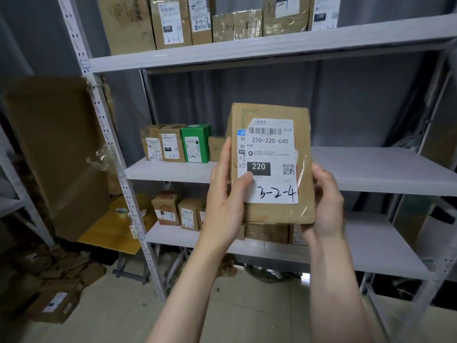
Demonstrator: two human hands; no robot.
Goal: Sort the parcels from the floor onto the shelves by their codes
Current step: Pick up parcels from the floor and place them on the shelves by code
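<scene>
I hold a brown cardboard parcel upright in front of the shelves, its white label facing me with "3-2-4" handwritten at the bottom. My left hand grips its left edge, thumb on the label. My right hand holds its lower right edge. Behind it the middle shelf carries several parcels at its left end, among them brown boxes and a green box with handwritten codes starting 3-2.
The top shelf holds a row of brown parcels marked 3-1. The lower shelf has several small boxes at its left. Loose parcels lie on the floor at lower left, beside a large cardboard sheet and a yellow table.
</scene>
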